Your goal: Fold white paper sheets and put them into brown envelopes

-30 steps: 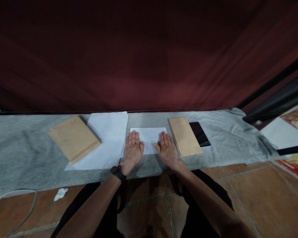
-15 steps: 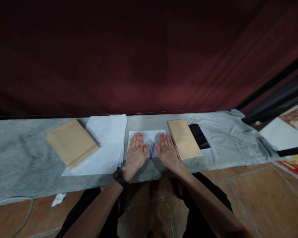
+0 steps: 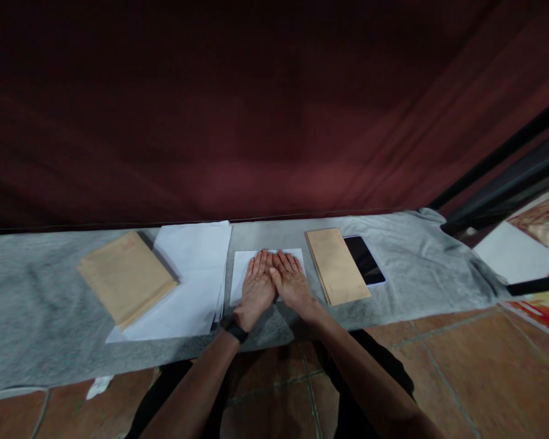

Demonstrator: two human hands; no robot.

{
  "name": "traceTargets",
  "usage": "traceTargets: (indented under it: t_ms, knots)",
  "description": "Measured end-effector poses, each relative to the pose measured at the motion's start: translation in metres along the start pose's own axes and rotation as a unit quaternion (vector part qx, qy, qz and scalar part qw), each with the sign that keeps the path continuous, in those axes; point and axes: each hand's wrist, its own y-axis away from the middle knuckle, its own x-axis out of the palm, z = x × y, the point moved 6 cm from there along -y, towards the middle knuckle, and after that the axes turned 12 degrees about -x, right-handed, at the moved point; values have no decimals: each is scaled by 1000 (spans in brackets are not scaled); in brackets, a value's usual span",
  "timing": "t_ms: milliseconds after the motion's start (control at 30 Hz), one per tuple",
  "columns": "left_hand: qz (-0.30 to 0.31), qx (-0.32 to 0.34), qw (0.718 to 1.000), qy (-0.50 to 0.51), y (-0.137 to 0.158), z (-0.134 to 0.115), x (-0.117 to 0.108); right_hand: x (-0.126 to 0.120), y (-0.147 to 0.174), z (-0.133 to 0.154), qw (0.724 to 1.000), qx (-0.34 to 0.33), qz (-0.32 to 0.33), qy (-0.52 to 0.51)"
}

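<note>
- Left hand (image 3: pixel 258 288) and right hand (image 3: pixel 293 284) lie flat on the small white paper (image 3: pixel 239 277), fingers straight, grip loosed.
- Narrow strips of grey cloth (image 3: pixel 412 262) part it from larger sheets (image 3: pixel 201 256) leftward, brown envelopes (image 3: pixel 337 266) rightward.
- Its near edge, mostly hidden, seems inside the cloth's.

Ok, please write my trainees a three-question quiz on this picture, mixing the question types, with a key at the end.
1. True or false: the left hand and right hand both lie palm-down on the small white paper.
2. Multiple choice: right of the brown envelopes nearest the right hand is (a) a mug, (b) a phone, (c) scissors.
3. Short answer: which hand is nearer the dark band?

Key: 1. true; 2. b; 3. left
</note>
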Motion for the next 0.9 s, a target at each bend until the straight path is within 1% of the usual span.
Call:
traceTargets:
  t_ms: [200,433,667,800,900]
  knots:
    - [-30,-58,998,-8,-6,21,-4,3,4,-10,999,24,-30,33]
    - [-57,-79,995,-5,2,35,-8,-2,16,-20,994,32,-67,85]
    - [-75,-91,993,10,10,48,-9,-5,27,-26,991,54,-56,107]
    - [-80,-76,994,-1,20,47,-19,-13,34,-25,992,51,-54,101]
    - [-87,-53,995,-2,34,37,-28,-20,41,-14,995,24,-63,78]
